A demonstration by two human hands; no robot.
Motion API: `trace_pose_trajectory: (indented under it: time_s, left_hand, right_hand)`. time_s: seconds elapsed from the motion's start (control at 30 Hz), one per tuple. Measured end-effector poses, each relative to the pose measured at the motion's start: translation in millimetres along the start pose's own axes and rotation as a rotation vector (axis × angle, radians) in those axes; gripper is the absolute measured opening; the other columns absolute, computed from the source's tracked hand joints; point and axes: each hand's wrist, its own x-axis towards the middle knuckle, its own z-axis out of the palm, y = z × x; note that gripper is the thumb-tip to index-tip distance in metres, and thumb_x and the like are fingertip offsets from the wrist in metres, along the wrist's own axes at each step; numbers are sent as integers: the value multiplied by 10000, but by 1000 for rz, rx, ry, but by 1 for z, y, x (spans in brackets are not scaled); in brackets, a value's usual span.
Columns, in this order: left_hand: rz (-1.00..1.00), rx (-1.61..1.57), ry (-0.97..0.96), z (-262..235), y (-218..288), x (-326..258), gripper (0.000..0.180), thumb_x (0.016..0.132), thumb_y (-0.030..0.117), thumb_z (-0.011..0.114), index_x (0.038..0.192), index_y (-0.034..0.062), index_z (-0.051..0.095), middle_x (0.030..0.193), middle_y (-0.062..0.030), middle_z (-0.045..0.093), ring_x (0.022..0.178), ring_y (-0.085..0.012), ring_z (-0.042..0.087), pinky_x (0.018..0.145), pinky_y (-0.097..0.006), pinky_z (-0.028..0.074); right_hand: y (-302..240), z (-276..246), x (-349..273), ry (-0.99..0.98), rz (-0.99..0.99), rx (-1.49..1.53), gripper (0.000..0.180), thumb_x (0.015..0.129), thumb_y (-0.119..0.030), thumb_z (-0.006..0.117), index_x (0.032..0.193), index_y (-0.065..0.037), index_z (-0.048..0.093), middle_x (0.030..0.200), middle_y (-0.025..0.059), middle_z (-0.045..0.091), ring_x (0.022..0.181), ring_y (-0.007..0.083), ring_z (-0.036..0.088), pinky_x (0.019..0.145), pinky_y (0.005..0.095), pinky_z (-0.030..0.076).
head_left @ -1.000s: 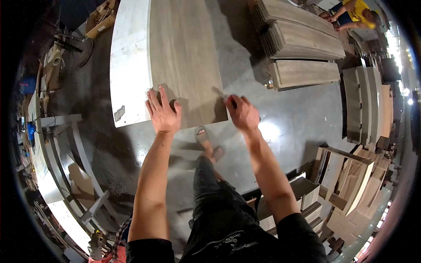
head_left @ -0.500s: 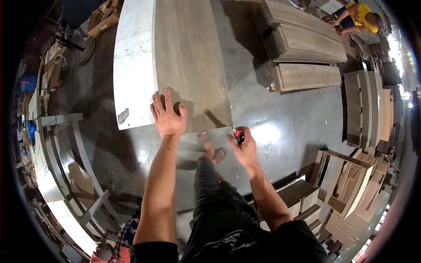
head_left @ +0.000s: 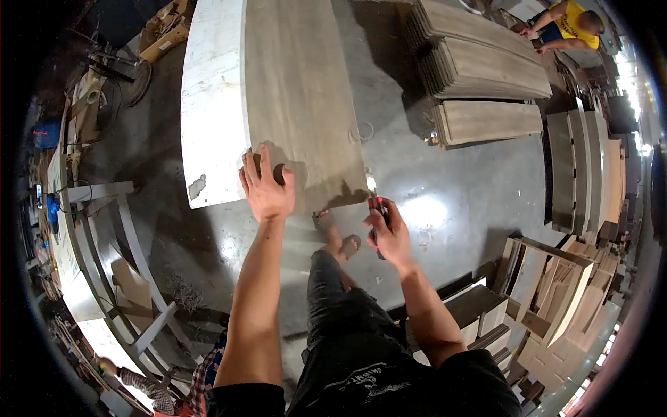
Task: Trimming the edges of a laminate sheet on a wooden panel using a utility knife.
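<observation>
One wood-grain board (head_left: 299,104), left fingers (head_left: 265,161) spread on it, right fingers (head_left: 392,215) gripping one red-handled tool (head_left: 374,203)

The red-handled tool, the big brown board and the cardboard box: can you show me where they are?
Red-handled tool (head_left: 373,203): head view, on the red part of its handle.
Big brown board (head_left: 303,104): head view, on its flat top face.
Cardboard box (head_left: 164,46): head view, on its side wall.

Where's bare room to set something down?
Free: middle of grey-brown wood-grain board, beyond the left hand; grey floor between that board, stacked grey-brown wooden panels and pale wooden frame. Crowded: board's near right corner, by right hand and red-handled tool.
</observation>
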Motion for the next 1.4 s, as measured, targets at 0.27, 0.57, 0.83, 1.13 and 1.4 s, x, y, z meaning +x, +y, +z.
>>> trace_pose_trajectory:
  time_s: [0.27, 0.57, 0.83, 1.13, 1.4]
  left_hand:
    - [12, -28, 13, -1, 2, 0, 686, 933, 382, 555, 1561, 151, 407, 1582, -234, 372, 1496, -381, 321, 1238, -539, 236]
    - [-9, -20, -33, 0, 2, 1, 704, 935, 371, 557, 1581, 162, 369, 1589, -242, 357, 1503, -383, 304, 1248, -536, 211]
    - [-3, 8, -48, -2, 1, 4, 709, 936, 406, 525, 1577, 145, 369, 1576, -262, 356, 1493, -402, 316, 1241, -561, 221]
    - [39, 19, -114, -15, 6, 9, 783, 885, 304, 553, 1593, 77, 311, 1583, -320, 298, 1501, -467, 264, 1230, -606, 200]
    - [23, 21, -209, -12, 5, 11, 813, 890, 353, 616, 1591, 89, 303, 1610, -316, 233, 1528, -465, 194, 1239, -608, 169]
  right_hand:
    - [3, -34, 4, -28, 125, -45, 324, 1068, -256, 545, 1310, -45, 593, 893, 38, 651, 654, 94, 581, 585, 284, 506]
    - [-7, -21, 42, 160, -365, -592, 298, 1050, -304, 535, 1239, -96, 634, 966, 152, 676, 922, 407, 668, 792, 449, 535]
    - [-26, -8, 90, 142, -389, -788, 224, 1023, -352, 564, 1133, -184, 664, 1083, 109, 683, 1015, 355, 659, 901, 476, 499]
    - [-51, 6, 131, 285, -528, -985, 231, 982, -348, 643, 1089, -146, 676, 954, 83, 688, 868, 362, 672, 752, 461, 535]
    - [-122, 37, 245, 283, -442, -891, 259, 985, -419, 608, 1042, -187, 708, 1048, 97, 711, 943, 376, 698, 826, 507, 546]
